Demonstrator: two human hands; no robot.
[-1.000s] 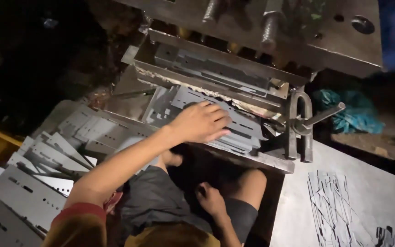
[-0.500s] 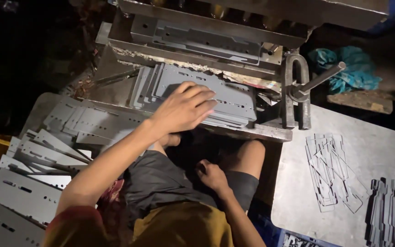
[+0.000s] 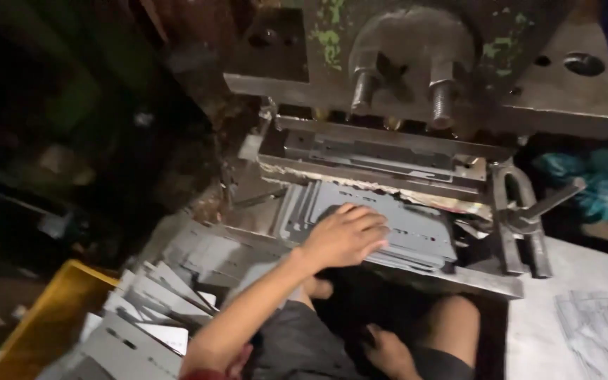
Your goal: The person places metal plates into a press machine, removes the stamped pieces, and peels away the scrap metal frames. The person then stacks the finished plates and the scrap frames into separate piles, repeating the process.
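Observation:
My left hand (image 3: pixel 346 236) lies flat, fingers spread, on top of a stack of grey punched metal plates (image 3: pixel 416 232) on the bed of a press, just below the die (image 3: pixel 374 158). My forearm reaches up to it from the lower left. My right hand (image 3: pixel 388 350) rests low between my thighs, loosely curled, with nothing seen in it. I sit in dark shorts close against the press bed.
The heavy press block (image 3: pixel 564 105) with two bolts hangs above the die. A metal clamp with a lever (image 3: pixel 526 222) stands right of the stack. More plates (image 3: pixel 153 302) are piled at the left beside a yellow crate (image 3: pixel 51 317). A pale table (image 3: pixel 585 331) lies at the right.
The view has tilted up toward the press block. My left hand stays on the plate stack, shifted slightly right; my right hand stays in my lap.

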